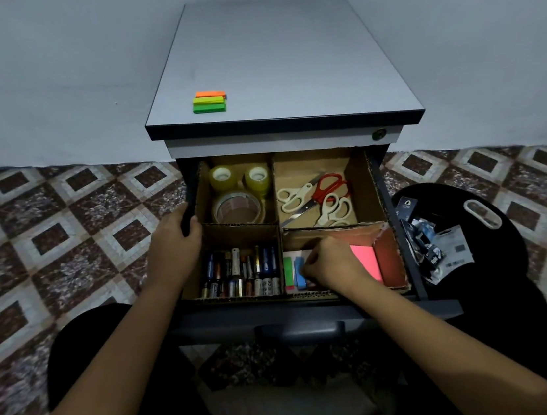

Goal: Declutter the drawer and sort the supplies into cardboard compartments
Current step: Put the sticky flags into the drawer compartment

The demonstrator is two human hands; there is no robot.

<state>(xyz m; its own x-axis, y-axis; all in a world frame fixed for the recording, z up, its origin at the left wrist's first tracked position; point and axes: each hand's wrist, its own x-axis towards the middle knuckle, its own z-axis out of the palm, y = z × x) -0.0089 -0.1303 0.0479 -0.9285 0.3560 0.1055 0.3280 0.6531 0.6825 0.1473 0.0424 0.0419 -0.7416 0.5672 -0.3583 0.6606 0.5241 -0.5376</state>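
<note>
Between the pinching fingertips of the right hand (332, 262) lies one blue strip (299, 274), one green strip (288, 271) left, one pink pad (366, 259) right, three tape rolls (237, 208) beyond; the left hand (175, 245) grips the drawer (231, 323).

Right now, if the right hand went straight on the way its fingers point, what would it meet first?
The right hand points left, fingertips at the blue sticky strip, seemingly pinching it. Next come the green strip, then the cardboard divider beside the batteries.
</note>
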